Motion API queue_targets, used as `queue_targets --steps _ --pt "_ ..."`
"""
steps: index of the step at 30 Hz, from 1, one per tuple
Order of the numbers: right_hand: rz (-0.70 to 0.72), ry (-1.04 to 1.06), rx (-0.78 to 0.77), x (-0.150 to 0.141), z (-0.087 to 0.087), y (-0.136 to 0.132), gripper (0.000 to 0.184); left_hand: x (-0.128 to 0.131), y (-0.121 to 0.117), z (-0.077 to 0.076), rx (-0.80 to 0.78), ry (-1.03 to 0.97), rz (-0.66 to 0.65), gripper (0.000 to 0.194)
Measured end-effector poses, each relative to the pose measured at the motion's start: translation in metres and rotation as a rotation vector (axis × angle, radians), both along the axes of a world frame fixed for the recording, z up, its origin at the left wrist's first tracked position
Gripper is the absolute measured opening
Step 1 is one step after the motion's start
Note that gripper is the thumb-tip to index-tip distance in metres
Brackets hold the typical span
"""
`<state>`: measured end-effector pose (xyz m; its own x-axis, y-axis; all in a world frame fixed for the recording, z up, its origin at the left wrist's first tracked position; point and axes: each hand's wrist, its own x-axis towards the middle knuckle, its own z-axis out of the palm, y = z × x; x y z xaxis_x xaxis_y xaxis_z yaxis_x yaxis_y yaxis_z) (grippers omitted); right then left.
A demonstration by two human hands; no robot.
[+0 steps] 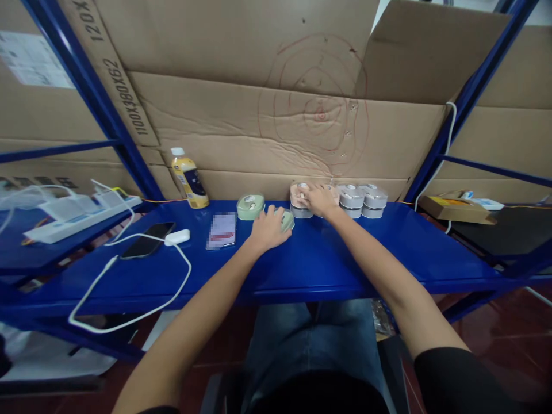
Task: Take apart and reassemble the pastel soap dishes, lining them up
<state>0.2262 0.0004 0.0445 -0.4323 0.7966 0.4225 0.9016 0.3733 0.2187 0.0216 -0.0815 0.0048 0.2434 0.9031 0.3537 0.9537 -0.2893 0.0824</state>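
Observation:
My left hand is curled over a small pale green rounded case lying on the blue shelf; the palm hides part of it. Left of that hand sits another pale green case. Farther back, my right hand reaches onto a pink rounded case, its fingers bent over the top. Grey cases show beneath the pink one. To the right of this hand are grey-white cases and more grey-white cases, stacked in pairs.
A phone with a lit screen, a dark phone and a white charging cable lie left on the blue shelf. A yellow drink bottle stands behind them. Cardboard walls the back; blue posts frame the sides.

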Motion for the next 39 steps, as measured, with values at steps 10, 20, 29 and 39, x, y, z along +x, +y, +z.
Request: queue_targets --steps 10,20,29,39 --pt "0.042 0.118 0.076 0.001 -0.004 -0.006 0.051 -0.005 0.004 -0.002 0.010 -0.052 -0.062 0.055" --pt "0.511 0.369 -0.312 0.025 -0.024 -0.080 0.106 0.000 0.010 -0.012 -0.088 -0.415 -0.775 0.105" --pt "0.480 0.585 -0.408 0.042 -0.023 -0.081 0.086 -0.002 0.015 -0.021 -0.250 -0.514 -0.666 0.123" --pt "0.188 1.094 -0.206 0.105 -0.026 -0.048 0.057 0.000 0.008 -0.022 -0.173 -0.331 -0.752 0.047"
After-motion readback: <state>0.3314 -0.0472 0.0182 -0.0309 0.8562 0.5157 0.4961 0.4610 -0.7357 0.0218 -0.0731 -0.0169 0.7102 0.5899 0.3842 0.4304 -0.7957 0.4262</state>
